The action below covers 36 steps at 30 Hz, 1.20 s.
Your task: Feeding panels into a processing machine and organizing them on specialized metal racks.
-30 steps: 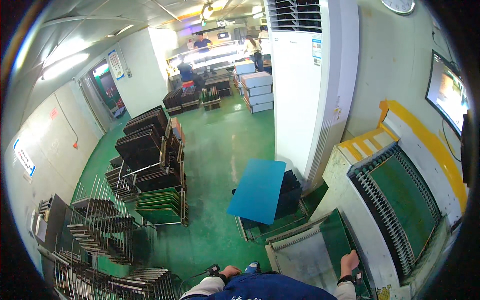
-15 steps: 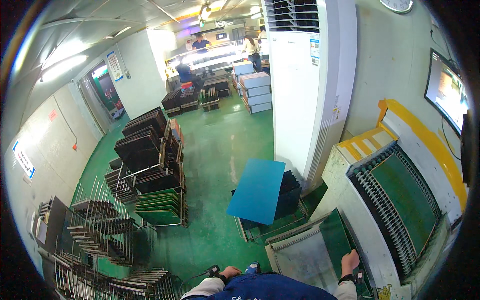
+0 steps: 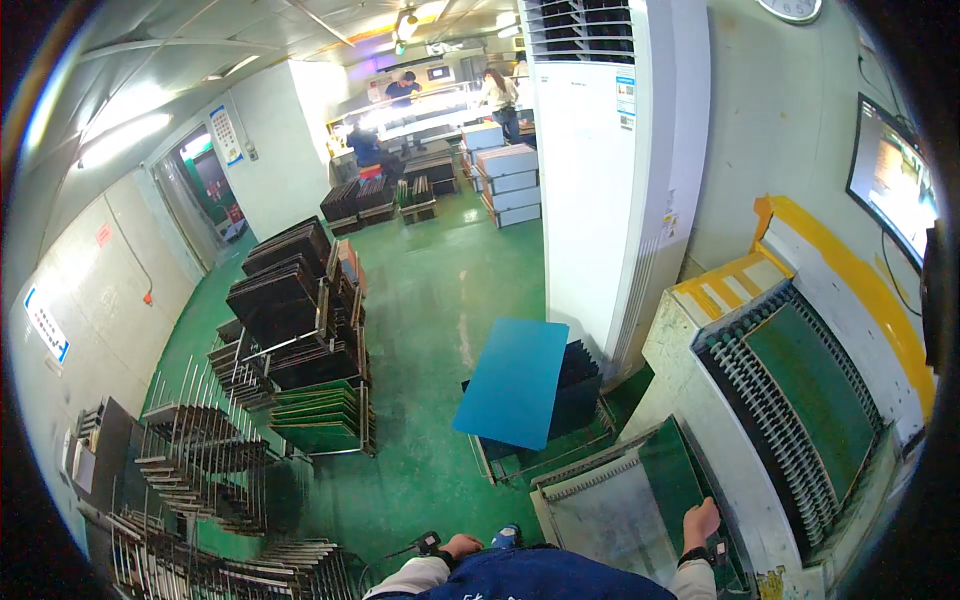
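My left hand (image 3: 462, 546) is curled closed at the left of my blue garment, with nothing visible in it. My right hand (image 3: 702, 520) is closed over the right edge of a dark green panel (image 3: 672, 470); whether the fingers grip that edge is hidden. The panel lies on a low surface beside a greyish-white sheet (image 3: 610, 515) with a toothed strip along its upper edge. To the right, a roller conveyor (image 3: 765, 420) carries another green panel (image 3: 815, 375). A flat blue sheet (image 3: 515, 380) rests on a rack of dark upright boards (image 3: 580, 385) ahead.
Racks of dark boards (image 3: 280, 300), green boards (image 3: 315, 415) and bare metal prongs (image 3: 200, 465) stand on the left. A tall white air conditioner (image 3: 600, 200) rises ahead right. Several people work at a lit bench (image 3: 430, 125) far back. A screen (image 3: 895, 180) hangs on the right wall.
The view has shifted very slightly. Both my hands and the panels stay where they were; far-off people have moved a little.
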### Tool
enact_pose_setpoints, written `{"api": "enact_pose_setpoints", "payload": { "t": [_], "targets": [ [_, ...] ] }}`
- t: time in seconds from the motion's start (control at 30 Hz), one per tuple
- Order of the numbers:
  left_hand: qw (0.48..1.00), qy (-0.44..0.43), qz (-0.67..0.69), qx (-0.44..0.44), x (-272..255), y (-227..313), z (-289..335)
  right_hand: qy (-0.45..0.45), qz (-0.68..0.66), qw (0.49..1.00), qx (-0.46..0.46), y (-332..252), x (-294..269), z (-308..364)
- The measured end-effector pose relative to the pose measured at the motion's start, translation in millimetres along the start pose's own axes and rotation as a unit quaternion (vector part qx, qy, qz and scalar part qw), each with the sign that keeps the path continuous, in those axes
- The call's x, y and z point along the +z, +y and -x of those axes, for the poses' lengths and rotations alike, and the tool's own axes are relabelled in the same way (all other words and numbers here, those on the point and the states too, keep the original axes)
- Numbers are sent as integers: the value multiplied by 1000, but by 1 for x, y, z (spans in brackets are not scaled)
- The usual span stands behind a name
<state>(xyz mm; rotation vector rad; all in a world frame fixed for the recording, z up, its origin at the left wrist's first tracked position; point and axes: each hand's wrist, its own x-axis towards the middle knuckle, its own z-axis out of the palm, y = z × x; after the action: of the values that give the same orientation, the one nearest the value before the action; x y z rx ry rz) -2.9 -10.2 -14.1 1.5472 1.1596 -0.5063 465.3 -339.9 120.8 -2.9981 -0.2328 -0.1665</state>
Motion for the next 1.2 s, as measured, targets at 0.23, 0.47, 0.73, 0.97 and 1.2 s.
{"api": "enact_pose_setpoints", "payload": {
  "t": [0.23,0.47,0.73,0.97,1.2],
  "targets": [
    [1000,-20,2,8,-1,-1,-1,9,2,1000,1,-3,-5,0],
    [1000,-2,19,18,0,1,2,-17,-9,1000,18,-7,-14,2],
    [999,-12,27,18,-1,0,2,-22,-10,999,32,-5,-8,0],
    [1000,-6,-1,22,0,-2,-1,-5,-19,1000,21,-5,-8,2],
    [1000,-7,13,7,-1,0,2,12,-11,1000,14,-4,-6,0]
  ]
}}
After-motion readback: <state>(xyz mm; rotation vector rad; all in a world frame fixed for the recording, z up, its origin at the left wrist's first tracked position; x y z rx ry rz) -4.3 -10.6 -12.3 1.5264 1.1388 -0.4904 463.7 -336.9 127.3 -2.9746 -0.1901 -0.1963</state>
